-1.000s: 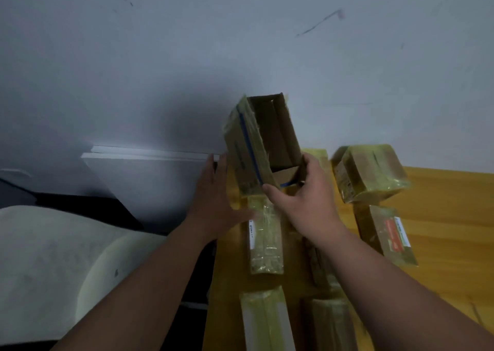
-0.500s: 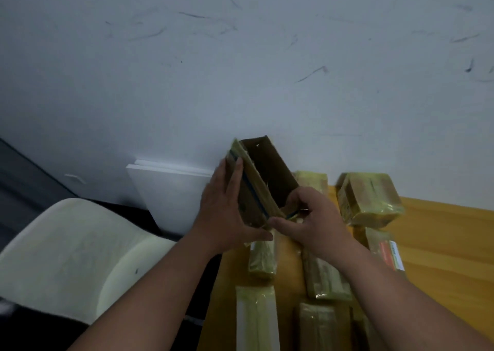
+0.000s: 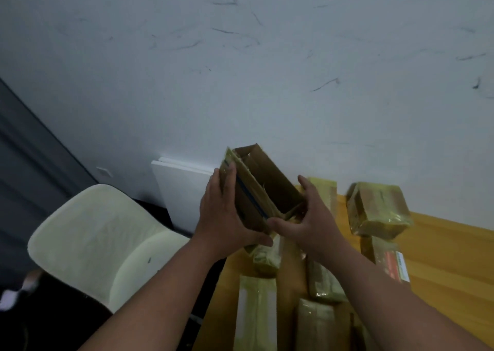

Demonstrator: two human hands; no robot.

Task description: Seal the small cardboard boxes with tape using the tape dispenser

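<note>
An open brown cardboard box (image 3: 270,187), with a tape-covered flap and a blue stripe on its left side, is held up above the wooden table's far left corner. My left hand (image 3: 224,217) grips its left side, fingers pressed against the flap and thumb under the near corner. My right hand (image 3: 310,217) holds the box's near right end, thumb along the front edge. Several taped boxes lie on the table (image 3: 443,246) below, one of them (image 3: 377,209) at the right by the wall. No tape dispenser is in view.
A pale chair (image 3: 104,241) stands left of the table. White boards (image 3: 181,187) lean against the marked wall behind it. More wrapped boxes (image 3: 256,313) lie along the table's left edge near my forearms.
The view has tilted and the box sits lower in it. My left hand has slid further up the flap side. My right hand has shifted its hold at the near right end.
</note>
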